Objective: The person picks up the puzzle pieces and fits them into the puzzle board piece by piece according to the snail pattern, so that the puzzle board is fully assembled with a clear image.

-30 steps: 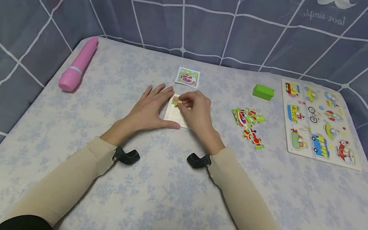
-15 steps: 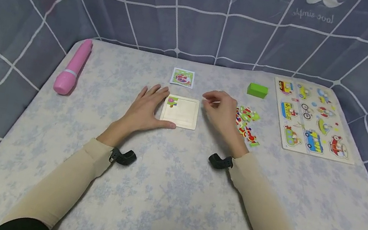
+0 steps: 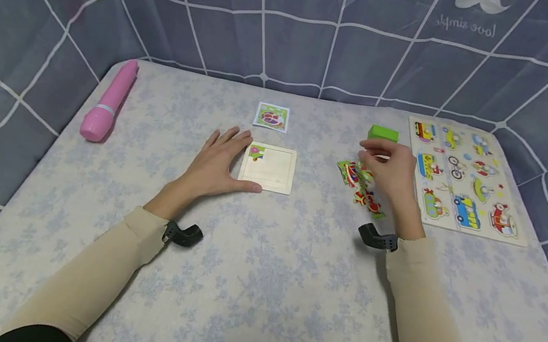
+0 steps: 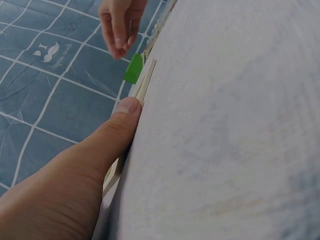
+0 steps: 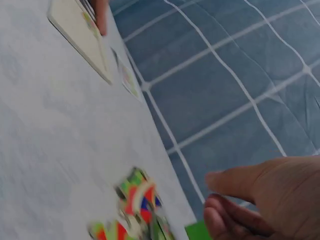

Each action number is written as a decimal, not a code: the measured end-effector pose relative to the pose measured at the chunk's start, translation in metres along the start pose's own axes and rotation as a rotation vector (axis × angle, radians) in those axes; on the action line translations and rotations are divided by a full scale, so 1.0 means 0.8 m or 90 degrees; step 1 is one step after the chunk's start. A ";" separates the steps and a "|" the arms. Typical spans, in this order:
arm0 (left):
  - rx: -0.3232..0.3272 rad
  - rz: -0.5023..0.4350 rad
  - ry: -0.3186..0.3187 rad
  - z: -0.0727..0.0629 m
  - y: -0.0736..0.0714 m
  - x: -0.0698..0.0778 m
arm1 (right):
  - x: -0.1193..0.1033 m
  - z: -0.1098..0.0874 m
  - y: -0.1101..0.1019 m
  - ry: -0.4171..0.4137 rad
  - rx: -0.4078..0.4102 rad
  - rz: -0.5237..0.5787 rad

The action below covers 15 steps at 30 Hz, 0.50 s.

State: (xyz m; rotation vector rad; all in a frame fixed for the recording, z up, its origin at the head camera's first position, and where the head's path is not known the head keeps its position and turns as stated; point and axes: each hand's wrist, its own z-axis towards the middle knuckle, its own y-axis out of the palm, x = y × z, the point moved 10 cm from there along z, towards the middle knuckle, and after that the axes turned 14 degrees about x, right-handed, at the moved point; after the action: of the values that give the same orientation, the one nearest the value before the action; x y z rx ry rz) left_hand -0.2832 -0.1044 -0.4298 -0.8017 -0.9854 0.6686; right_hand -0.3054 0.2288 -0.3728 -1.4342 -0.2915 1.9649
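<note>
My left hand [image 3: 216, 162] rests at the left side of a small wooden puzzle tray [image 3: 278, 170], fingers spread by its upper left corner. The thumb [image 4: 110, 134] lies along the tray's near edge in the left wrist view. One colourful puzzle piece [image 3: 256, 152] sits in the tray's upper left corner, and bare wood shows in the remainder. Over a loose pile of puzzle pieces [image 5: 144, 200] hovers my right hand [image 3: 394, 171], fingers loosely bent and nothing seen between them. It covers part of the pile in the head view.
Behind the tray lies a square picture card [image 3: 271, 116]. A green block [image 3: 383, 133] stands just beyond the right hand. Further right is a large vehicle puzzle board [image 3: 489, 227]. A pink microphone-shaped object [image 3: 109, 102] lies at the far left, near the grey curtain [image 3: 220, 39].
My right hand has left the tray and moved right to above the loose pieces, uncovering the piece in the tray's corner. The left hand has stayed by the tray.
</note>
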 end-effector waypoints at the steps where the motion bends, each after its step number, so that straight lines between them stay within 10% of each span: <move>1: 0.001 0.002 0.000 0.000 0.000 -0.001 | 0.006 0.001 -0.004 0.006 -0.008 -0.008; 15: 0.004 0.003 0.007 0.001 0.001 -0.002 | 0.045 -0.004 -0.012 0.056 -0.007 -0.114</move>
State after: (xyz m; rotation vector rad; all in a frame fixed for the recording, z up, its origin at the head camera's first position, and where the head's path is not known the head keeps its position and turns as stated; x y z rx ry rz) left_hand -0.2844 -0.1049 -0.4308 -0.8015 -0.9711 0.6700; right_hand -0.3051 0.2580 -0.3962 -1.4441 -0.3776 1.7550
